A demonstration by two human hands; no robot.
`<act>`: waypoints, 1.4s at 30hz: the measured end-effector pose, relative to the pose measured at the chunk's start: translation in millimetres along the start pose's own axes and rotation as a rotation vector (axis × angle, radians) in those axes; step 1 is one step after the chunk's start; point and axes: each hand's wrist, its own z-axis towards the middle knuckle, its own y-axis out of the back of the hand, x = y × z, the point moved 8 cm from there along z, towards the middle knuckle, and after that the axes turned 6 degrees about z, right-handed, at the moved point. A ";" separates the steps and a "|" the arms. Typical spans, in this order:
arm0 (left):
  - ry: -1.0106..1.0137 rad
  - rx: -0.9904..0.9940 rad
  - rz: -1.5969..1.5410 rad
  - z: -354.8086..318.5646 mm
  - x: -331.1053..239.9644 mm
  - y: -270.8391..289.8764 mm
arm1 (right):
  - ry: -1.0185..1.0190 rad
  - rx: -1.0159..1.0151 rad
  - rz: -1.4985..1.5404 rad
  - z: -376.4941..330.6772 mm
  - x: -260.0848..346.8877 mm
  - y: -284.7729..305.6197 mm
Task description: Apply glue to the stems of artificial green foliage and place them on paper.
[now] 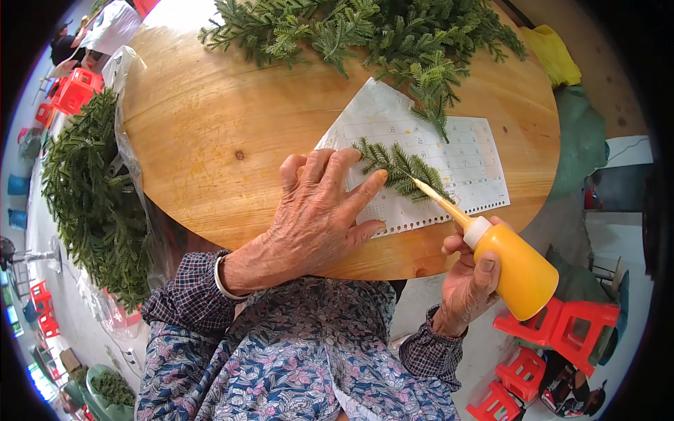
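A small green artificial fir sprig [401, 167] lies on a calendar sheet [484, 161] with a punched edge, on the round wooden table. My left hand [312, 210] rests over the sheet's left part, palm down with fingers apart; its fingertips reach the sprig's left end. Whether they press on it I cannot tell. In my right hand [474, 274] is a yellow squeeze bottle [516, 270] with a white collar and long tapered nozzle. The bottle is tilted, and its nozzle tip is at the middle of the sprig.
Many green fir branches [379, 35] are heaped along the table's far side. A clear bag of fir greenery [102, 203] stands left of the table [210, 154]. Red plastic stools [579, 326] stand at the lower right. Yellow cloth [551, 56] lies beyond the table's right edge.
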 end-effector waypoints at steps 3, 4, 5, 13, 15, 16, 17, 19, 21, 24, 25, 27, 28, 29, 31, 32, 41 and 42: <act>0.007 0.000 0.010 -0.6 1.0 0.5 | 0.001 -0.024 -0.012 -1.3 1.8 4.9; 0.009 -0.001 0.013 -0.7 1.3 0.6 | 0.002 -0.033 -0.016 -1.7 2.3 6.1; 0.008 0.000 0.012 -0.8 1.5 0.4 | 0.002 -0.034 -0.016 -1.9 2.3 6.2; 0.005 0.019 0.033 -1.7 3.6 -0.6 | -0.002 -0.048 -0.030 -3.1 4.1 9.7; 0.002 0.022 0.031 -1.8 3.9 0.0 | 0.002 -0.046 -0.033 -3.7 4.5 10.0; 0.004 0.024 0.029 -1.9 4.3 0.4 | 0.007 -0.058 -0.033 -4.2 4.5 10.6; 0.006 0.027 0.026 -1.9 4.7 0.8 | 0.013 -0.069 -0.034 -4.8 4.4 11.1; 0.010 0.031 0.020 -1.9 5.4 1.2 | 0.024 -0.094 -0.035 -5.9 4.5 12.7; 0.008 0.025 0.021 -1.7 5.5 2.1 | 0.022 -0.095 -0.037 -6.5 4.8 14.2; 0.006 0.005 0.024 -1.5 5.8 4.1 | 0.014 -0.098 -0.042 -7.3 5.0 17.0; 0.004 0.007 0.023 -1.5 5.8 4.2 | 0.014 -0.100 -0.043 -7.7 5.1 17.2; 0.005 0.015 0.027 -1.9 6.6 4.0 | 0.007 -0.104 -0.051 -8.5 4.6 17.1; 0.005 0.020 0.030 -2.2 7.0 3.9 | 0.003 -0.106 -0.054 -8.9 4.4 17.1; 0.005 0.024 0.032 -2.3 7.3 3.6 | -0.001 -0.108 -0.058 -9.3 4.0 17.4; 0.003 0.028 0.031 -2.9 7.8 3.6 | -0.002 -0.110 -0.052 -10.2 3.2 18.5; 0.003 0.030 0.030 -3.2 8.0 3.4 | -0.003 -0.110 -0.047 -10.6 2.7 19.3; -0.002 0.037 0.034 -4.2 9.5 3.6 | 0.007 -0.114 -0.026 -13.6 1.6 23.4; -0.002 0.038 0.037 -4.3 9.5 4.0 | 0.005 -0.122 -0.028 -13.9 1.9 23.5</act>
